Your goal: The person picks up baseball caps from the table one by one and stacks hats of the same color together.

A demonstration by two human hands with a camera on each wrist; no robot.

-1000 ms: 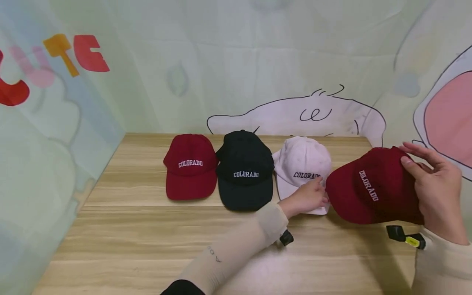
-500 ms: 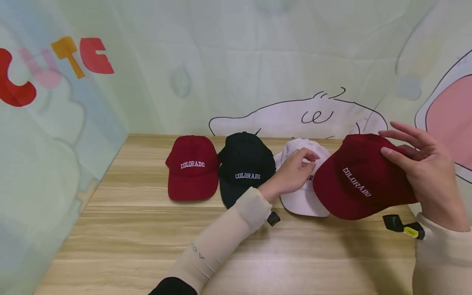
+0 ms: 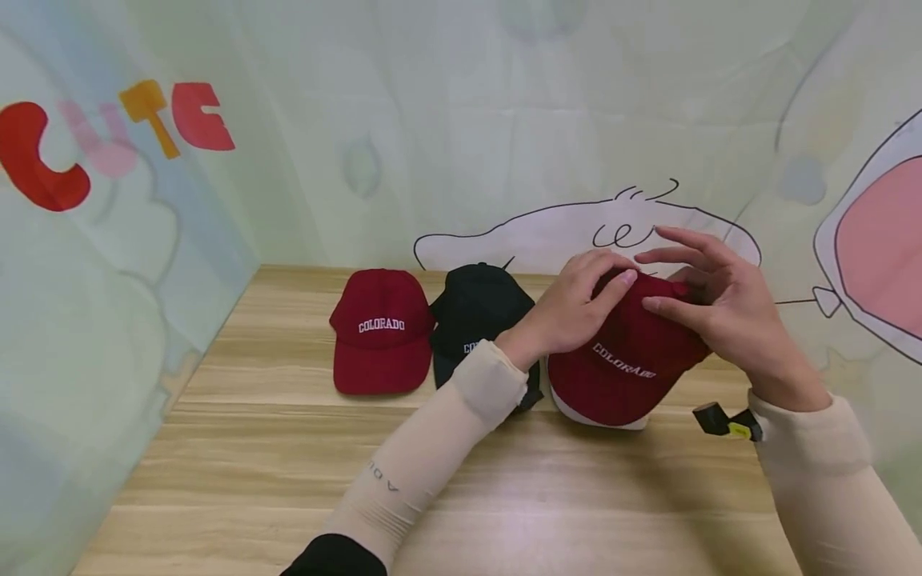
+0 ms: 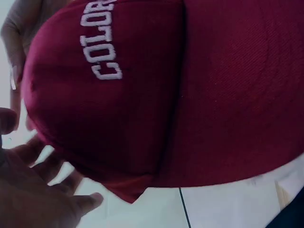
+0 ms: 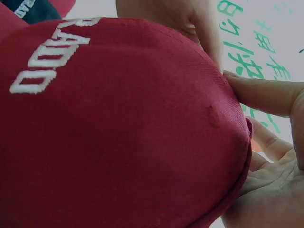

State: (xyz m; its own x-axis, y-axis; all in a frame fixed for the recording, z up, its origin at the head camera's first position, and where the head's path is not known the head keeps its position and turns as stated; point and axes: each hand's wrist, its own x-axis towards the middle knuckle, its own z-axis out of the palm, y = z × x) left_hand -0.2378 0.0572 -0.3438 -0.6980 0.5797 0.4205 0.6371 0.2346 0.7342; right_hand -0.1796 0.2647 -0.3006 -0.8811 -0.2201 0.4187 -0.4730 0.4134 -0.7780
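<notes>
A dark red cap (image 3: 627, 360) with white COLORADO lettering is held tilted above a white cap, whose pale brim edge (image 3: 637, 425) shows beneath it. My right hand (image 3: 727, 308) pinches its crown at the upper right, thumb in front and fingers behind; the right wrist view shows the thumb (image 5: 270, 95) against the cloth. My left hand (image 3: 569, 308) is at the crown's upper left side. In the left wrist view its fingers (image 4: 52, 166) are spread along the crown's edge, partly behind it. The rest of the white cap is hidden.
Another red cap (image 3: 382, 332) and a black cap (image 3: 483, 308) lie side by side to the left on the wooden table (image 3: 288, 480). My left forearm partly covers the black cap. A printed cloth backdrop (image 3: 461, 144) rises behind the table.
My right hand has carried the red cap leftward over the white cap. The left hand has left the white cap's front and moved up to the red cap's crown.
</notes>
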